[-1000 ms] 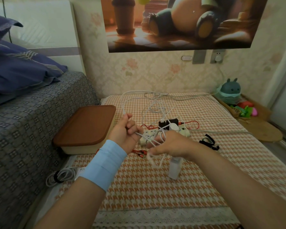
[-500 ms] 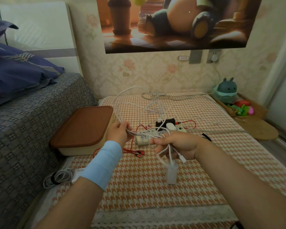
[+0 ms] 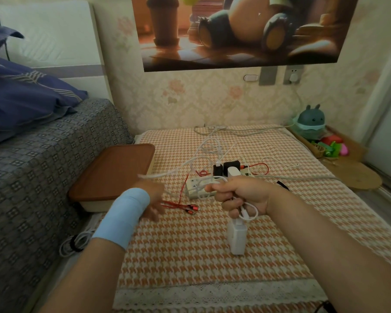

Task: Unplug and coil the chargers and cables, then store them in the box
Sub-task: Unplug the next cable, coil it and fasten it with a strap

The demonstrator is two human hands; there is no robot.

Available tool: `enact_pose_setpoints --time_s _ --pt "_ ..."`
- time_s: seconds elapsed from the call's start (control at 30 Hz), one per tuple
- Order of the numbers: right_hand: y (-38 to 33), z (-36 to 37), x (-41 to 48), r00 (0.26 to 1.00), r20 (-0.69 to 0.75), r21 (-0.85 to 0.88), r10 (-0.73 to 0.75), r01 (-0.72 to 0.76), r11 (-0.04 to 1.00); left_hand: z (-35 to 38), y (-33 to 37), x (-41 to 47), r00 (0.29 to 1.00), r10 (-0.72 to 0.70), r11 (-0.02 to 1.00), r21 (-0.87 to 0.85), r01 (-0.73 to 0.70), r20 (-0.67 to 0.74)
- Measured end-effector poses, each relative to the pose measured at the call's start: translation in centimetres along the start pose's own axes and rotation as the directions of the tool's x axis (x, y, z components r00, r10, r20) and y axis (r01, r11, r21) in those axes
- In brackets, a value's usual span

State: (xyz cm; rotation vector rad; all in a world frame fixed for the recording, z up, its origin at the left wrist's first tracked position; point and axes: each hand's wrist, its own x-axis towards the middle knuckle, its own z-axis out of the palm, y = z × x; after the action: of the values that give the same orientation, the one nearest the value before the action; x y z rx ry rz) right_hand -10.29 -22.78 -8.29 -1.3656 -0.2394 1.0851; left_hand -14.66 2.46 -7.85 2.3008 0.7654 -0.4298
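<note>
Since half a second ago the left hand (image 3: 152, 199), with a pale blue band at its wrist, has dropped a little and smeared with motion. The tall loop of white cable (image 3: 158, 175) that stood above it has sagged into a flatter strand running back toward the power strip (image 3: 193, 188). Through the blur I cannot tell whether that hand grasps anything. I see the right hand (image 3: 242, 197) clenched round a bundle of the white cable, with the white charger (image 3: 236, 237) hanging below it over the cloth. My worktop (image 3: 212, 263) is low and covered in orange-and-white houndstooth, with a lace hem (image 3: 212, 292) along the near edge. Past the hands the strip carries black adapters (image 3: 229, 167), and a red cable (image 3: 181, 205) trails off it toward the left hand. The box (image 3: 113, 172), brown lid on, sits at the left edge against a bed (image 3: 32, 177) with a grey patterned cover and a blue pillow (image 3: 20, 102). Down in the gap by the bed lies a coiled white lead (image 3: 76, 243) bound with a black tie. At the back edge floral wallpaper rises to a poster (image 3: 235, 30) and a wall socket (image 3: 292, 74) with a plug in it. Off the right edge, a teal toy (image 3: 310, 118) and a round mat (image 3: 359, 179) sit lower down. My widest stretch of bare cloth lies between the hands and the lace hem.
</note>
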Motion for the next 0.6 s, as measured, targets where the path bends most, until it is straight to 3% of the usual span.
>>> enact_pose_setpoints --time_s 0.03,0.1,0.17,0.23,0.27,0.3,0.33,0.4,0.47,0.5,0.53,0.6 --pt "-0.1 0.1 -0.1 0.999 -0.033 -0.041 0.0 -0.001 0.999 -0.1 0.0 -1.6 0.979 -0.033 0.997 0.08 0.017 0.2" --pt "-0.1 0.0 -0.1 0.998 -0.066 -0.088 -0.001 -0.005 0.996 -0.2 0.3 -4.2 0.845 0.066 0.978 0.133 -0.159 0.531" --pt "-0.2 0.2 -0.1 0.997 -0.082 -0.144 -0.004 -0.008 0.99 0.1 0.8 -6.1 0.617 0.31 0.932 -0.102 -0.348 0.723" --pt "-0.4 0.6 0.1 0.994 -0.109 -0.25 -0.018 -0.01 0.968 0.8 1.5 -7.5 0.398 0.581 0.81 -0.46 -0.363 0.71" --pt "-0.4 0.9 0.1 0.992 -0.125 -0.313 -0.033 -0.008 0.95 1.4 2.0 -7.8 0.345 0.702 0.712 -0.612 -0.345 0.623" --pt "-0.4 1.3 0.1 0.991 -0.124 -0.368 -0.045 -0.004 0.93 2.0 2.4 -8.1 0.34 0.798 0.598 -0.725 -0.343 0.498" --pt "-0.5 1.6 0.0 0.993 -0.111 -0.405 -0.045 -0.003 0.914 2.7 2.9 -8.2 0.387 0.856 0.487 -0.786 -0.382 0.343" --pt "-0.5 2.1 -0.2 0.995 -0.092 -0.427 -0.023 -0.018 0.904 3.5 3.6 -7.5 0.503 0.864 0.351 -0.724 -0.594 0.007" --pt "-0.6 2.4 -0.4 0.996 -0.089 -0.456 -0.02 -0.022 0.89 3.9 3.5 -5.7 0.511 0.834 0.414 -0.377 -0.829 -0.209" --pt "-0.5 2.4 -0.4 0.995 -0.089 -0.473 -0.037 -0.01 0.881 4.0 3.3 -4.8 0.502 0.834 0.475 -0.166 -0.865 -0.23" --pt "-0.5 2.5 -0.5 0.995 -0.079 -0.493 -0.056 0.009 0.87 4.1 3.0 -4.0 0.517 0.831 0.525 -0.015 -0.851 -0.204" --pt "-0.3 2.4 -0.4 0.991 -0.069 -0.543 -0.114 0.059 0.838 4.0 2.5 -3.4 0.605 0.785 0.614 0.032 -0.789 -0.135"
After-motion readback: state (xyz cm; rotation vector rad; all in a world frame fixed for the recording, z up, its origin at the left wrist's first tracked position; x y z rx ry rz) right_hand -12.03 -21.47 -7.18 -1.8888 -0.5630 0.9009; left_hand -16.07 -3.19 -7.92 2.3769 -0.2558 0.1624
